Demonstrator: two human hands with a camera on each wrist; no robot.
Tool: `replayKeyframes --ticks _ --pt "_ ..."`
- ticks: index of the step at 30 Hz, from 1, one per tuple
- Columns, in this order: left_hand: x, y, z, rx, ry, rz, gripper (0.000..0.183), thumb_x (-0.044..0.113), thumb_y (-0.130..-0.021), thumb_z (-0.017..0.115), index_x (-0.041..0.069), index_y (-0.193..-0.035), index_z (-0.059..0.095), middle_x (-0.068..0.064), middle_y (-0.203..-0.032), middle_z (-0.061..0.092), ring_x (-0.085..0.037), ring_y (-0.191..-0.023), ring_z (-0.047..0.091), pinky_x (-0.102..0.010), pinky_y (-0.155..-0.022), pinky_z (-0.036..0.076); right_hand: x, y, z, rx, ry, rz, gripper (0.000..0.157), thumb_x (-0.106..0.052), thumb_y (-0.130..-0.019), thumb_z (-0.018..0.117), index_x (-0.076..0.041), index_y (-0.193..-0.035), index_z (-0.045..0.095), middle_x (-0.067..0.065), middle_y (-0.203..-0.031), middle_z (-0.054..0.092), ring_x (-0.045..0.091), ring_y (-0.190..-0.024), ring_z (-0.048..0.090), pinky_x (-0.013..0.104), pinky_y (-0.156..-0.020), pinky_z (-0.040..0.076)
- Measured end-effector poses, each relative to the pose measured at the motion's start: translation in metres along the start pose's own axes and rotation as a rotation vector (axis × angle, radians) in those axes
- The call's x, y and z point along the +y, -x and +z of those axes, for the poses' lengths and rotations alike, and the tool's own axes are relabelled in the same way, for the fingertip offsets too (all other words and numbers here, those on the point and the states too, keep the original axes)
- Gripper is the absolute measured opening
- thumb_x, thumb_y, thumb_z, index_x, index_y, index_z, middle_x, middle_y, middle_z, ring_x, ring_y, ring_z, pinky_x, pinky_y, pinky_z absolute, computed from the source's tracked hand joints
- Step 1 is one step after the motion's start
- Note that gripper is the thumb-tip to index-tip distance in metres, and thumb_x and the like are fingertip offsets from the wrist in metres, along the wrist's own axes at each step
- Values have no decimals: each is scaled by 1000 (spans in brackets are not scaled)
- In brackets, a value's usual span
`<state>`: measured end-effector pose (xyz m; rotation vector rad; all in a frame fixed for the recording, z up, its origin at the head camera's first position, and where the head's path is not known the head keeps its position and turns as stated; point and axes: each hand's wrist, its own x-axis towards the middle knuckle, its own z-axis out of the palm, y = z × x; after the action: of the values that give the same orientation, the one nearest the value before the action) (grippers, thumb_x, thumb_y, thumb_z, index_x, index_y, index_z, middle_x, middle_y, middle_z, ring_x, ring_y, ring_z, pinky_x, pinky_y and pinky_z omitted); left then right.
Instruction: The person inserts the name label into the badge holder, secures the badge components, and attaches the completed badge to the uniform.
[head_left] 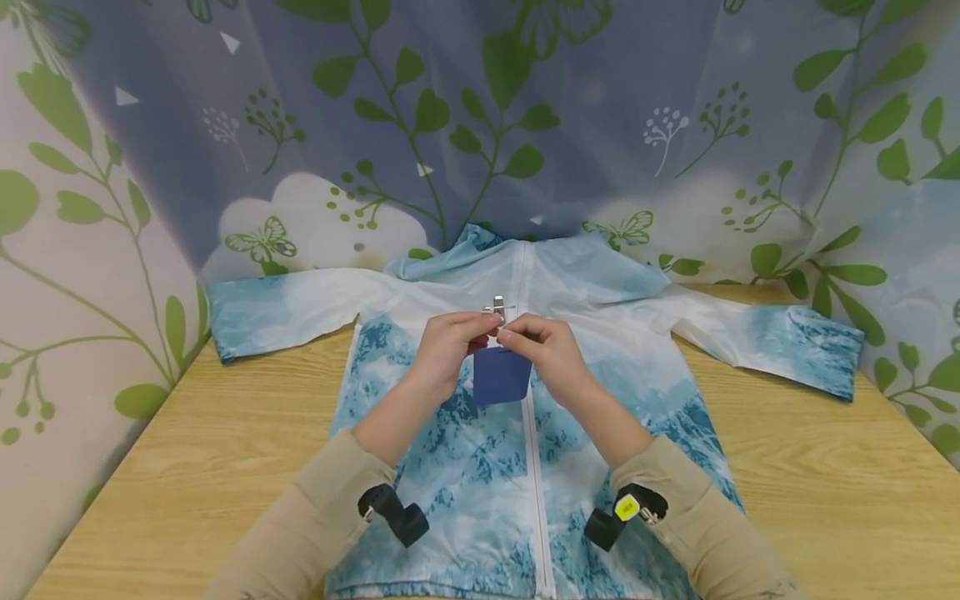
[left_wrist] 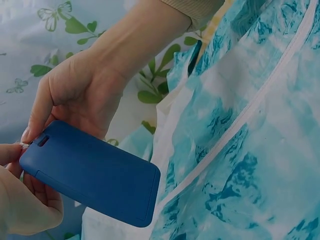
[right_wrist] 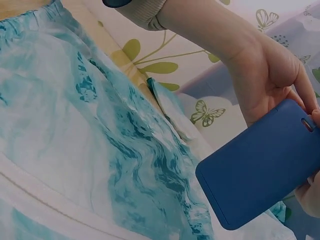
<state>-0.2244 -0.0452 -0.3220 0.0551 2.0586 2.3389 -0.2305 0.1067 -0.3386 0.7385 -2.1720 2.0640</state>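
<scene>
A blue badge holder (head_left: 501, 377) with a slot near its top edge hangs below both hands, over the jacket. Above the fingers sticks up a small metal clip (head_left: 498, 307). My left hand (head_left: 453, 342) pinches the lower end of this clip between thumb and forefinger. From the other side my right hand (head_left: 547, 346) pinches at the same spot, fingertips meeting the left ones. The joint between clip and holder is mostly hidden by the fingertips. In the left wrist view the holder (left_wrist: 95, 172) shows its plain flat face, tilted, its slotted end at the fingers.
Underneath lies a blue and white zip jacket (head_left: 450, 533), spread flat with its sleeves out to both sides. It rests on a wood-grain table (head_left: 825, 483). A leaf-patterned curtain (head_left: 480, 125) stands behind the table and at both sides.
</scene>
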Motion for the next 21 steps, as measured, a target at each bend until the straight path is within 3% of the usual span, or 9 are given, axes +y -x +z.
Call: replayKeyframes --ticks 6,9,17,21 --pt "2 1 2 -7 -28 18 25 14 -88 63 -7 -99 68 1 -79 62 -16 -76 53 -31 -77 44 0 1 1 11 -61 -5 18 1 -91 54 17 -85 59 -2 -81 61 20 -82 56 28 -73 45" --pt "3 2 2 -5 -40 23 25 14 -89 63 -8 -99 68 0 -80 61 -15 -76 53 -31 -77 43 1 0 1 11 -65 3 17 1 -91 53 16 -85 60 -2 -82 61 17 -82 56 27 -73 45" --pt "0 1 0 5 -67 43 25 14 -89 62 -8 -99 68 0 -80 61 -27 -85 54 -32 -78 43 5 -1 0 14 -43 104 15 -6 -92 56 5 -89 66 -4 -84 63 15 -84 57 30 -77 45" --pt "-1 -1 -2 0 -82 53 25 14 -89 62 -9 -99 68 -1 -83 62 -37 -95 52 -31 -77 43 6 -1 0 20 -20 170 18 -10 -92 57 5 -95 66 -5 -88 63 14 -85 56 31 -78 45"
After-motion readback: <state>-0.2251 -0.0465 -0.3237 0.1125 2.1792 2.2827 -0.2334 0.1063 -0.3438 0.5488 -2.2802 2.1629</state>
